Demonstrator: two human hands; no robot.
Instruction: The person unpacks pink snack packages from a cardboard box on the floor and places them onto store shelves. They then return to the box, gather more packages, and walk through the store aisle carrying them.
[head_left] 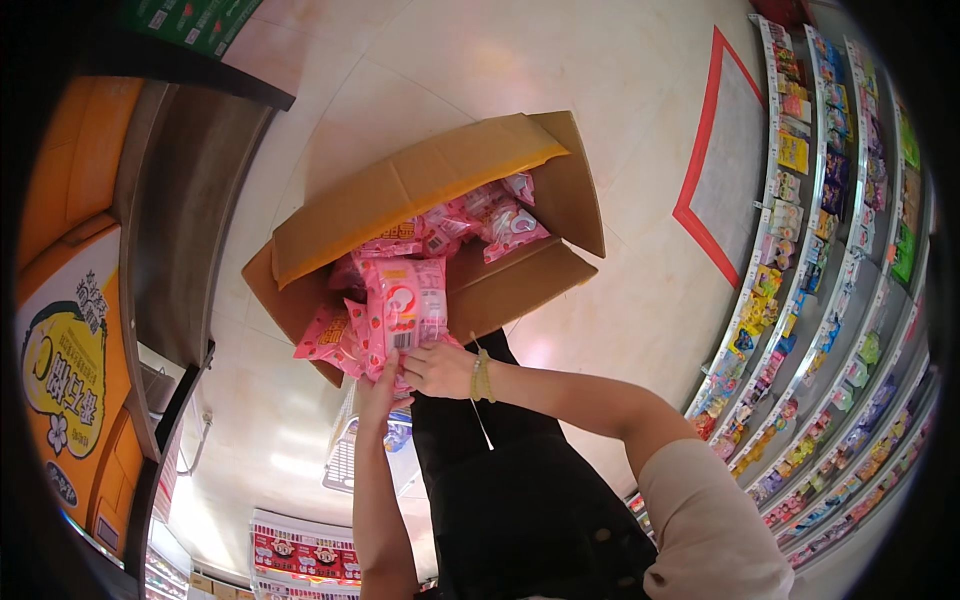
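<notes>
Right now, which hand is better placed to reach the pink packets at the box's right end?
Probably the right hand: it is nearer to those packets, while the left hand is farther left. Both touch the front packet.

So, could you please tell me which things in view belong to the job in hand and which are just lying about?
Part of the job:
left hand and right hand
pink packet they hold
cardboard box
other pink packets

Just about:
stocked shelves
red-bordered floor panel
orange display panel

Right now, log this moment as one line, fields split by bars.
Left hand: at near end of pink packet | right hand: same end | open carton: other pink packets inside
</notes>
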